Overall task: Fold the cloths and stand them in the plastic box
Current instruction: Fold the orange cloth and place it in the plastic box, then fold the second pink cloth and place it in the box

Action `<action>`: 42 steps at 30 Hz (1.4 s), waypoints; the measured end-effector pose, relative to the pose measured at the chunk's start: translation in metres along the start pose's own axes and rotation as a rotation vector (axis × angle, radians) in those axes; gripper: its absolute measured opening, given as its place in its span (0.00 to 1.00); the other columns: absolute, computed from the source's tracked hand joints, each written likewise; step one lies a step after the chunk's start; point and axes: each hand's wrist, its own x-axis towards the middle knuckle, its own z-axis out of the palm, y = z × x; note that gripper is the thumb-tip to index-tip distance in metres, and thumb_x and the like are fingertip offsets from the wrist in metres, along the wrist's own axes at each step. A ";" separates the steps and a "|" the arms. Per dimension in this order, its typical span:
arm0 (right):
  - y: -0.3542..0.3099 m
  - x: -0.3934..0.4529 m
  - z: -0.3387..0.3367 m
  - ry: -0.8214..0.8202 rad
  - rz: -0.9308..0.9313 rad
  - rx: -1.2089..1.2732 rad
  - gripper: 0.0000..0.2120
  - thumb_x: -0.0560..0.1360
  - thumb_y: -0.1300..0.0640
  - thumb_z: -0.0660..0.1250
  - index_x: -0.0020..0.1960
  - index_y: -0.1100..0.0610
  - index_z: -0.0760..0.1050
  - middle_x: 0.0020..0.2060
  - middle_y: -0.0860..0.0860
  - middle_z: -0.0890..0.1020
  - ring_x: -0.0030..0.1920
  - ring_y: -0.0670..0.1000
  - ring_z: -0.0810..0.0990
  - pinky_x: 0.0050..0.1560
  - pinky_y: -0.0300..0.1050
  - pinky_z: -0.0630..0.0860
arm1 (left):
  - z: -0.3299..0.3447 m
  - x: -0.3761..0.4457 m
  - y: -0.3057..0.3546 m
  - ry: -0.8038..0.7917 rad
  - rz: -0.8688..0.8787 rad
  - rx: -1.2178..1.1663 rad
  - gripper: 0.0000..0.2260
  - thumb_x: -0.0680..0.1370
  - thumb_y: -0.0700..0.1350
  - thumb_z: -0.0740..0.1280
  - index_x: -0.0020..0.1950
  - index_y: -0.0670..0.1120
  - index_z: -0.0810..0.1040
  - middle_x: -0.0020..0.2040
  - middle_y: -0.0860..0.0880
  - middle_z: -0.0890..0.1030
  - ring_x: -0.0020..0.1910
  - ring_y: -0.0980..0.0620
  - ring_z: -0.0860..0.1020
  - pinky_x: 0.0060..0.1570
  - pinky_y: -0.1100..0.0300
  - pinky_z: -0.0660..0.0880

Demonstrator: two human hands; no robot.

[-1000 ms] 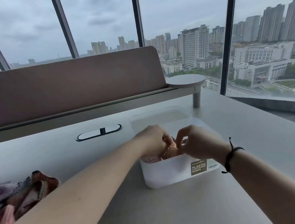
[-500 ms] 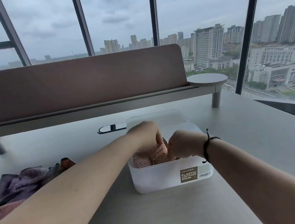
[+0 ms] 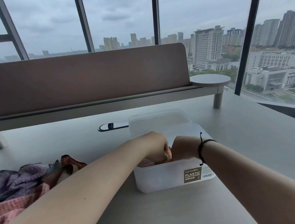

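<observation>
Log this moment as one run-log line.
step: seating cloth | left hand: in plastic box, on pink cloth | right hand: in box, grip hidden | unfolded cloths: waiting left | lid: behind box

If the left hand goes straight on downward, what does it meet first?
Probably the pink cloth inside the plastic box; the left hand points down into it, though depth is unclear.

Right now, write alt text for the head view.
Both hands, left hand and right hand, reach into a white plastic box holding a pink cloth. Unfolded cloths lie heaped at left on the grey table.
</observation>
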 end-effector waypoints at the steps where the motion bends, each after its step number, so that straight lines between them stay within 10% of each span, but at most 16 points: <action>1: 0.001 0.000 -0.001 0.018 0.021 0.039 0.16 0.74 0.52 0.64 0.31 0.55 0.64 0.29 0.50 0.69 0.28 0.48 0.66 0.30 0.40 0.63 | 0.000 -0.003 -0.001 -0.034 0.004 -0.006 0.06 0.74 0.48 0.68 0.46 0.49 0.83 0.43 0.51 0.83 0.46 0.47 0.81 0.45 0.58 0.78; 5: -0.005 -0.029 -0.007 0.368 0.092 0.272 0.15 0.67 0.45 0.70 0.34 0.57 0.76 0.31 0.50 0.80 0.33 0.54 0.78 0.35 0.43 0.77 | -0.003 -0.014 -0.002 -0.154 0.038 0.052 0.11 0.77 0.51 0.60 0.38 0.49 0.75 0.44 0.47 0.74 0.37 0.45 0.77 0.31 0.61 0.71; 8: -0.015 -0.064 0.006 0.574 0.093 0.388 0.16 0.72 0.39 0.65 0.40 0.51 0.80 0.35 0.46 0.82 0.40 0.51 0.80 0.39 0.42 0.77 | -0.006 -0.022 0.000 -0.218 0.046 0.115 0.11 0.79 0.46 0.56 0.54 0.47 0.76 0.57 0.44 0.71 0.46 0.48 0.77 0.37 0.59 0.73; 14: -0.023 -0.074 0.048 0.920 0.038 0.107 0.28 0.81 0.42 0.52 0.25 0.51 0.54 0.21 0.49 0.66 0.31 0.53 0.76 0.42 0.49 0.70 | -0.004 -0.030 0.005 -0.184 -0.059 0.045 0.16 0.81 0.49 0.56 0.69 0.53 0.70 0.71 0.49 0.65 0.52 0.42 0.72 0.45 0.54 0.67; 20: -0.016 -0.050 0.041 0.834 0.092 0.033 0.28 0.80 0.42 0.42 0.28 0.56 0.62 0.24 0.50 0.74 0.36 0.54 0.78 0.47 0.49 0.68 | -0.031 -0.048 -0.016 0.074 0.063 -0.067 0.20 0.75 0.60 0.64 0.63 0.53 0.77 0.64 0.48 0.74 0.62 0.49 0.74 0.61 0.52 0.73; 28: -0.011 -0.034 0.026 0.790 0.132 0.064 0.28 0.80 0.45 0.50 0.27 0.58 0.69 0.20 0.50 0.74 0.32 0.55 0.75 0.47 0.47 0.67 | -0.007 -0.150 -0.110 0.638 -0.133 -0.484 0.07 0.77 0.49 0.70 0.54 0.50 0.83 0.49 0.54 0.83 0.47 0.54 0.80 0.53 0.53 0.78; 35: -0.077 -0.057 0.029 1.254 -0.099 0.256 0.10 0.75 0.51 0.65 0.38 0.53 0.79 0.38 0.50 0.81 0.42 0.58 0.78 0.45 0.50 0.70 | 0.076 -0.226 -0.148 0.389 -0.330 -0.306 0.21 0.75 0.54 0.69 0.68 0.55 0.75 0.69 0.58 0.74 0.66 0.56 0.74 0.64 0.61 0.70; 42: -0.212 -0.060 0.084 0.610 -0.383 0.312 0.24 0.70 0.36 0.59 0.63 0.41 0.71 0.58 0.41 0.77 0.59 0.50 0.75 0.57 0.47 0.71 | 0.095 -0.230 -0.140 0.577 -0.170 -0.312 0.14 0.72 0.44 0.64 0.55 0.53 0.81 0.52 0.55 0.81 0.52 0.53 0.80 0.52 0.56 0.77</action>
